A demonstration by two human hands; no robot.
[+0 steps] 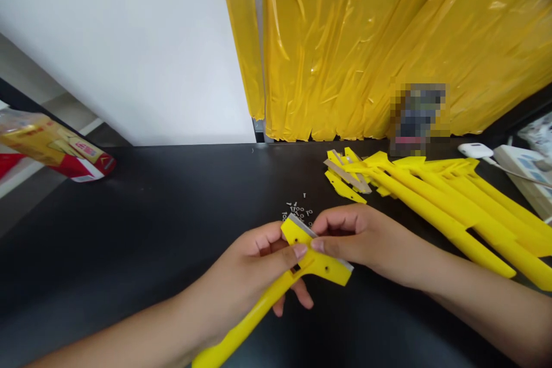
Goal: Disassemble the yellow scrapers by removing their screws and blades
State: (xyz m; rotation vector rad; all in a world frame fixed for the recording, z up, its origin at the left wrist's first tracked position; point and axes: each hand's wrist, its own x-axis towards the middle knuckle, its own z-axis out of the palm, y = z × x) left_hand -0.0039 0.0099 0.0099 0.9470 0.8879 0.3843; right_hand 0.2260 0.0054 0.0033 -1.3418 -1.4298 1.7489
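Note:
A yellow plastic scraper (259, 305) with a long handle and a wide head lies across my left hand (263, 264). My left hand is closed around it where the handle meets the head, thumb on top and fingers beneath. A thin grey blade (302, 225) shows along the far edge of the head. My right hand (357, 241) pinches the middle of the head at the blade side, its thumb close to the left thumb. Two small holes are visible in the head. Just beyond it lies a scatter of small metal screws (297, 209), partly hidden.
Several yellow scraper handles (435, 213) are piled at the right. Beside them lie small yellow plates and blades (345, 175). A white power strip (524, 175) with a plug sits far right. At the left stands a red and yellow package (64, 149). Yellow plastic sheeting (336, 52) hangs behind.

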